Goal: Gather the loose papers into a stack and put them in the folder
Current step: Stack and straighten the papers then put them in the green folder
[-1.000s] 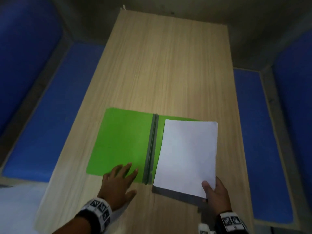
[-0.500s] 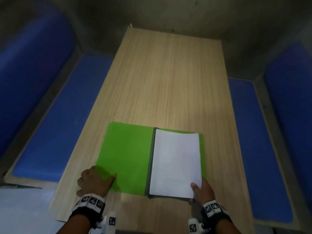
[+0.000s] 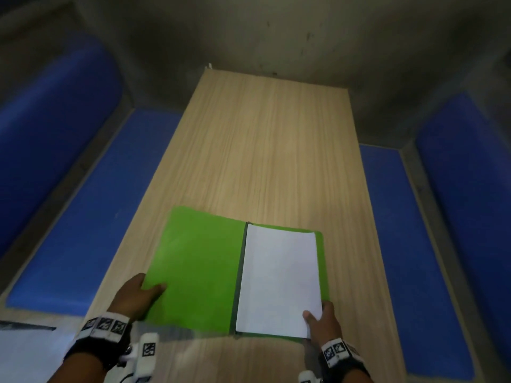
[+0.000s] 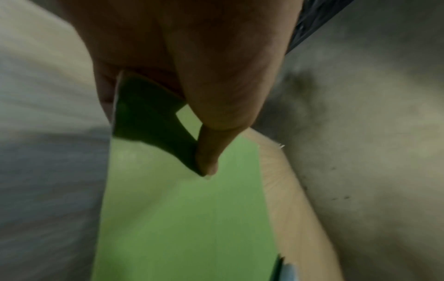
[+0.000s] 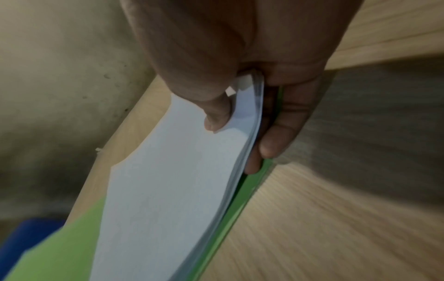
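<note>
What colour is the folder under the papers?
Bright green, with a dark spine; the folder shows best in the head view.

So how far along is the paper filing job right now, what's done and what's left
Done: the paper stack lies squared on the right half of the open green folder, against the spine. In hand: the right hand pinches the stack's near right corner, and the left hand pinches the left cover's outer edge. Left: letting go of the papers and folding the cover shut, if closing is wanted.

Right hand [image 5: 228, 47] pinched near corner of paper stack [image 5: 173, 190], thumb on top, fingers [image 5: 276, 140] beneath; green folder [image 5: 235, 213] lay under it on wooden table [image 5: 336, 228].
</note>
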Demonstrator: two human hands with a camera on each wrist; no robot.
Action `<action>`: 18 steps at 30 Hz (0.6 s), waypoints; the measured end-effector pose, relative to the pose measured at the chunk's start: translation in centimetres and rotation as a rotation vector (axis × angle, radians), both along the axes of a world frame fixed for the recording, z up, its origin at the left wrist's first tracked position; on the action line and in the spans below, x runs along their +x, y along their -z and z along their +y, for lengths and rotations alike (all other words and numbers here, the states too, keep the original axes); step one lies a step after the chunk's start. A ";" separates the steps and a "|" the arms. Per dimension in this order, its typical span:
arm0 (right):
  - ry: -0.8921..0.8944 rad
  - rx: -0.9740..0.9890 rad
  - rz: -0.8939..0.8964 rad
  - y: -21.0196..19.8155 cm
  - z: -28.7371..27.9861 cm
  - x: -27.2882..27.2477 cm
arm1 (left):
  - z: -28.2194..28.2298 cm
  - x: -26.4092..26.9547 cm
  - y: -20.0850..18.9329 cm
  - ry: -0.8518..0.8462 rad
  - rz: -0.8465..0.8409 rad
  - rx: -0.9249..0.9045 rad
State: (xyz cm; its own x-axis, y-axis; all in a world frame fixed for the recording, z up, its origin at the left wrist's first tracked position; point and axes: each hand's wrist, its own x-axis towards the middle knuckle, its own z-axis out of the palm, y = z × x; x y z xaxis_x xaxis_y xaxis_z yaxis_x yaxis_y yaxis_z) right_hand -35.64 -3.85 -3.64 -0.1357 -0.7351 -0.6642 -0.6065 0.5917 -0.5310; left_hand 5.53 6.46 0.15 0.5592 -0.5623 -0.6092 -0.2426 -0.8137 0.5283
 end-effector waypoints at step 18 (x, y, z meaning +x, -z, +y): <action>-0.022 0.036 -0.144 0.1 -2.5 -3.1 | -5.0 -14.0 -4.9 0.536 0.500 -0.166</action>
State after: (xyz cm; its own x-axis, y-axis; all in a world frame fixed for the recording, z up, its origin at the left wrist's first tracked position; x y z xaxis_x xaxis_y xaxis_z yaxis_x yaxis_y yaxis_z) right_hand -38.70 -6.38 -3.73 -0.0216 -0.7122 -0.7017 -0.5386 0.5996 -0.5920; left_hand -8.49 1.48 5.05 -0.1381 -0.7862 -0.6023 -0.2817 -0.5518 0.7849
